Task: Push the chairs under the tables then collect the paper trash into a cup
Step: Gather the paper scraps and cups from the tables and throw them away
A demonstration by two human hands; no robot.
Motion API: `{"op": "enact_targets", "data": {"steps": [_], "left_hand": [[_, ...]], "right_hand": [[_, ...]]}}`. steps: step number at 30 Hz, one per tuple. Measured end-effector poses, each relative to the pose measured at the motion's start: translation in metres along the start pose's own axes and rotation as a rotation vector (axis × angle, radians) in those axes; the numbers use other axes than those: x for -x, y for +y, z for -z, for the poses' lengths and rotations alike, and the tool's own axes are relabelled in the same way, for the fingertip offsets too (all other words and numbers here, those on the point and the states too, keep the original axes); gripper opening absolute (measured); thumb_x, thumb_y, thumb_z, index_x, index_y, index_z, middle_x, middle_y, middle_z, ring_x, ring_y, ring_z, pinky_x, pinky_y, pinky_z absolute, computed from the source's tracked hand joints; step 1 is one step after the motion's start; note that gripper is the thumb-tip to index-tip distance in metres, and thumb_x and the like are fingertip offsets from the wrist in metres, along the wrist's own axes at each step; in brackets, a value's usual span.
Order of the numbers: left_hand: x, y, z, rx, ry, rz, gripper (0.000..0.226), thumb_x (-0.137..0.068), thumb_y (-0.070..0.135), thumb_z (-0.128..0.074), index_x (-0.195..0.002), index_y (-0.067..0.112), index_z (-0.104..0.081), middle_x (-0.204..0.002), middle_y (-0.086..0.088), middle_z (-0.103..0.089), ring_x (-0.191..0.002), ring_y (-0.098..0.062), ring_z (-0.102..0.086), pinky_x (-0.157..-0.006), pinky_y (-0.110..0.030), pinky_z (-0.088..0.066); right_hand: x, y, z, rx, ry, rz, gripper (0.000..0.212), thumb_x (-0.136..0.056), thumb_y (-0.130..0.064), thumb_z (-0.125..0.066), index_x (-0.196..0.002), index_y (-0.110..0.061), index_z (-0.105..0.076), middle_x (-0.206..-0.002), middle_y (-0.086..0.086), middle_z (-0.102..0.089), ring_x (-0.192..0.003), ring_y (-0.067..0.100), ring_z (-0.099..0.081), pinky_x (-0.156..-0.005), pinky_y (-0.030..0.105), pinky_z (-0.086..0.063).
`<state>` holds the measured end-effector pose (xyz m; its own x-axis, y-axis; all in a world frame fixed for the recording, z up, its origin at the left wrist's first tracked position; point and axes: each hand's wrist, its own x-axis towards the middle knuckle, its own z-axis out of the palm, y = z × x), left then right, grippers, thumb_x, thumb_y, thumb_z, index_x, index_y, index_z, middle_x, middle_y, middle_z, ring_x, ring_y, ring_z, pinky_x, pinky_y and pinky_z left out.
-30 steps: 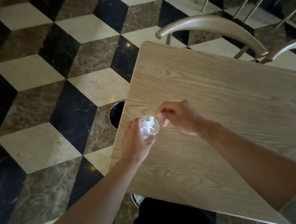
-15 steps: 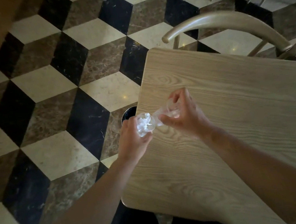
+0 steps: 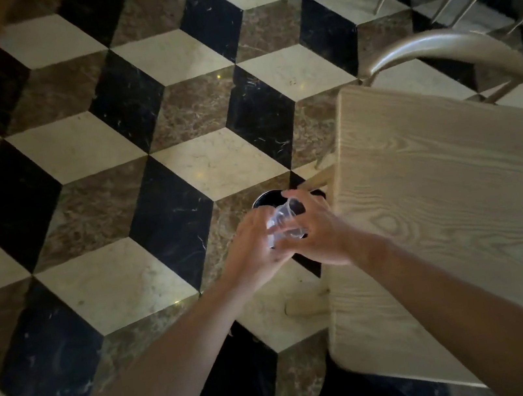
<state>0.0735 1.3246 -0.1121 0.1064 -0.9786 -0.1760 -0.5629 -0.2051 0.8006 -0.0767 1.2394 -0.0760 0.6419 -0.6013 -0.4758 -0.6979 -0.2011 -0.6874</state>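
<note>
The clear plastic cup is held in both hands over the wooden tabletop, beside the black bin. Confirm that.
Not quite. The head view shows the clear plastic cup, held in both hands, over the black bin on the floor, left of the wooden tabletop.

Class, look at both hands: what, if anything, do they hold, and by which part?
Both hands hold clear plastic cups by the sides; the exact grip is blurred.
</note>
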Motion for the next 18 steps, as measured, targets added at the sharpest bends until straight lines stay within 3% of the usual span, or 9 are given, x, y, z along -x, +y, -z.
{"op": "enact_targets", "data": {"steps": [2,3,5,6,8,10,13,16,18], "left_hand": [[0.011,-0.018,0.033,-0.014,-0.034,0.041,0.075,-0.072,0.024,-0.094,-0.135,0.010,-0.056,-0.131,-0.007,-0.059,-0.120,-0.020,-0.054,-0.100,-0.039,-0.050],[0.014,-0.027,0.047,-0.019,-0.051,0.051,0.080,-0.069,0.024,-0.096,-0.137,0.011,-0.055,-0.133,-0.007,-0.059,-0.121,-0.020,-0.052,-0.099,-0.037,-0.047],[0.014,-0.046,0.077,-0.054,-0.069,0.015,0.080,-0.069,0.024,-0.096,-0.138,0.011,-0.057,-0.133,-0.008,-0.060,-0.122,-0.023,-0.051,-0.100,-0.037,-0.043],[0.009,-0.052,0.088,-0.085,-0.060,-0.009,0.077,-0.070,0.022,-0.095,-0.136,0.012,-0.058,-0.133,-0.008,-0.060,-0.124,-0.024,-0.051,-0.103,-0.039,-0.043],[-0.002,-0.062,0.107,-0.127,-0.014,-0.035,0.070,-0.071,0.019,-0.093,-0.132,0.013,-0.059,-0.132,-0.007,-0.061,-0.122,-0.023,-0.050,-0.102,-0.038,-0.041],[-0.013,-0.072,0.118,-0.126,-0.023,-0.025,0.072,-0.069,0.018,-0.093,-0.132,0.016,-0.058,-0.133,-0.006,-0.060,-0.121,-0.020,-0.048,-0.099,-0.032,-0.038],[-0.026,-0.076,0.119,-0.086,-0.100,-0.013,0.080,-0.064,0.018,-0.096,-0.134,0.018,-0.057,-0.135,-0.004,-0.058,-0.126,-0.022,-0.048,-0.104,-0.036,-0.041],[-0.041,-0.077,0.107,-0.073,-0.117,-0.046,0.071,-0.072,0.023,-0.094,-0.134,0.015,-0.060,-0.133,-0.004,-0.059,-0.127,-0.023,-0.050,-0.108,-0.040,-0.043],[-0.055,-0.071,0.095,-0.073,-0.177,-0.057,0.066,-0.078,0.027,-0.090,-0.136,0.016,-0.060,-0.131,-0.005,-0.060,-0.124,-0.022,-0.052,-0.108,-0.042,-0.044]], "right_hand": [[-0.017,-0.032,-0.021,-0.057,-0.205,-0.100,0.040,-0.066,-0.065,-0.073,-0.100,-0.079,-0.056,-0.158,-0.020,-0.018,-0.142,0.020,-0.026,-0.116,0.045,-0.033],[-0.026,-0.045,-0.031,-0.054,-0.249,-0.122,0.055,-0.062,-0.064,-0.070,-0.113,-0.075,-0.053,-0.158,-0.018,-0.018,-0.139,0.022,-0.032,-0.113,0.047,-0.039],[-0.052,-0.067,-0.050,-0.030,-0.269,-0.132,0.081,-0.066,-0.048,-0.071,-0.142,-0.044,-0.046,-0.152,-0.010,-0.026,-0.130,0.018,-0.043,-0.098,0.034,-0.048],[-0.064,-0.075,-0.055,-0.018,-0.288,-0.128,0.083,-0.072,-0.034,-0.074,-0.147,-0.029,-0.039,-0.148,-0.007,-0.033,-0.125,0.015,-0.047,-0.090,0.023,-0.048],[-0.084,-0.092,-0.060,0.015,-0.303,-0.104,0.068,-0.074,-0.012,-0.071,-0.136,-0.021,-0.044,-0.145,-0.002,-0.035,-0.111,0.009,-0.051,-0.074,0.014,-0.045],[-0.096,-0.103,-0.055,-0.009,-0.275,-0.134,0.062,-0.068,-0.006,-0.069,-0.122,-0.029,-0.047,-0.139,-0.006,-0.026,-0.100,0.011,-0.055,-0.068,0.021,-0.053],[-0.100,-0.102,-0.049,-0.006,-0.191,-0.140,0.064,-0.070,-0.012,-0.074,-0.126,-0.034,-0.051,-0.143,-0.008,-0.022,-0.105,0.017,-0.055,-0.082,0.036,-0.059],[-0.096,-0.081,-0.050,-0.113,0.008,-0.168,0.039,-0.081,-0.024,-0.079,-0.116,-0.027,-0.061,-0.154,0.001,-0.030,-0.122,0.020,-0.047,-0.091,0.034,-0.054],[-0.093,-0.061,-0.047,-0.206,0.127,-0.197,0.033,-0.083,-0.037,-0.078,-0.112,-0.023,-0.070,-0.149,-0.005,-0.039,-0.124,0.017,-0.051,-0.091,0.028,-0.051]]}}
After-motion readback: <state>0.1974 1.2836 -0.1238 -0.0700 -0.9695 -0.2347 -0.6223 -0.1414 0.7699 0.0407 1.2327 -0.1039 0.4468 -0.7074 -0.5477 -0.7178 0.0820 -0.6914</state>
